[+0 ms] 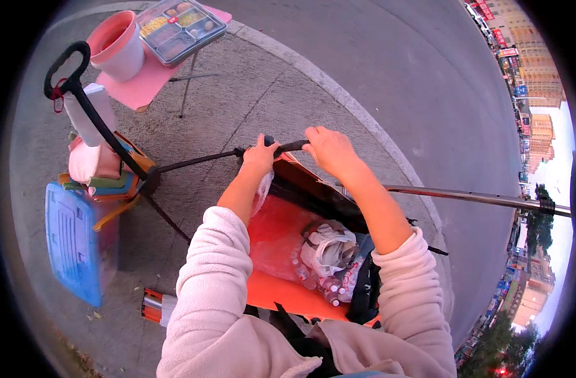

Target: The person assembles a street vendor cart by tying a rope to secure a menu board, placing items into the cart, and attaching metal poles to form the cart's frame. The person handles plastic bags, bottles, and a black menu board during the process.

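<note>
Above an orange-sided container (282, 292) with a black inner edge, my left hand (258, 157) and my right hand (331, 151) are side by side. Both are closed on a dark, rod-like piece (292, 146), whose short middle stretch shows between them. Whether it is stiff or a strap, I cannot tell. Just left of my left hand ends a thin black bar (197, 162) that runs from a black upright with a loop handle (67, 68). Clear plastic hangs below my left wrist. Inside the container lie small bottles (331, 290) and a white plastic bag (330, 250).
A pink folding table (137, 94) at far left bears a pink-and-white bucket (118, 47) and a compartment food tray (182, 28). Nearer stand a blue-lidded box (74, 242) and a stool (140, 151) with cloths. A metal pole (470, 196) extends right over the kerb and road.
</note>
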`<action>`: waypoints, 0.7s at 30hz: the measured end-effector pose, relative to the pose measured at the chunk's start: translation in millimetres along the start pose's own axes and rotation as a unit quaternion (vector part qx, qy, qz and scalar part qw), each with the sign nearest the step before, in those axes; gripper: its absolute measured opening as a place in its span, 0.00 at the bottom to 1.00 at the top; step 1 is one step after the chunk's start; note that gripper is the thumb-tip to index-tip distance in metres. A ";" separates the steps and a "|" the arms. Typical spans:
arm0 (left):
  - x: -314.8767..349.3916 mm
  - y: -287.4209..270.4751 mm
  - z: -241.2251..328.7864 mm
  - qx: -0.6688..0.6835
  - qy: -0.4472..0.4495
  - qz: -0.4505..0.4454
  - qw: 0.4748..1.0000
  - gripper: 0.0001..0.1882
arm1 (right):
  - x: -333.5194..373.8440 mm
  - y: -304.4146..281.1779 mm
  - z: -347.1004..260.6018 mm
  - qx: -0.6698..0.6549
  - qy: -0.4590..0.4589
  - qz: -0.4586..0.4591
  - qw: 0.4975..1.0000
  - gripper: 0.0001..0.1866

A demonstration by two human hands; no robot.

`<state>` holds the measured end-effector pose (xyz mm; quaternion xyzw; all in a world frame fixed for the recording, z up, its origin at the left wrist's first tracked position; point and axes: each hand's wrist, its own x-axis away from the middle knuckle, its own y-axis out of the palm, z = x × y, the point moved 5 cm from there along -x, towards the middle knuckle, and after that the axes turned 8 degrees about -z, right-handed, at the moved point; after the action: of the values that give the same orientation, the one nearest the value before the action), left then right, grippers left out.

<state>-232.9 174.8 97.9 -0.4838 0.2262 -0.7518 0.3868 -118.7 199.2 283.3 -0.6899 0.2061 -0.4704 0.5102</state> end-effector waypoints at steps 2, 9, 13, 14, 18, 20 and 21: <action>-4.0 3.2 -0.4 0.005 0.003 0.006 1.000 0.30 | 3.5 -3.7 1.0 -0.013 -0.015 0.046 0.999 0.13; 10.5 -5.5 -2.6 0.008 0.037 0.025 0.999 0.29 | 10.5 2.0 -0.4 -0.023 0.024 0.030 0.999 0.13; 51.3 13.0 0.1 0.224 -0.038 0.156 0.961 0.21 | 15.8 2.5 -2.4 -0.030 -0.065 0.123 0.990 0.14; 73.6 16.5 5.2 0.241 -0.012 0.239 0.940 0.17 | 10.2 0.8 -1.0 -0.028 -0.006 0.065 0.997 0.15; 145.4 47.1 31.7 0.397 0.064 0.237 0.884 0.12 | 11.6 -6.8 0.9 -0.008 -0.035 0.102 0.994 0.20; 178.1 59.7 43.8 0.487 0.042 0.130 0.862 0.18 | 13.5 -9.2 -0.4 -0.014 -0.044 0.120 0.992 0.20; 200.0 46.3 54.4 0.589 0.042 0.024 0.807 0.20 | 7.8 -9.2 3.6 -0.030 0.023 0.060 0.997 0.20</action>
<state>-213.6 -11.2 198.6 -0.1255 -0.2319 -0.7511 0.6053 -113.7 198.7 294.9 -0.6799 0.2728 -0.4486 0.5119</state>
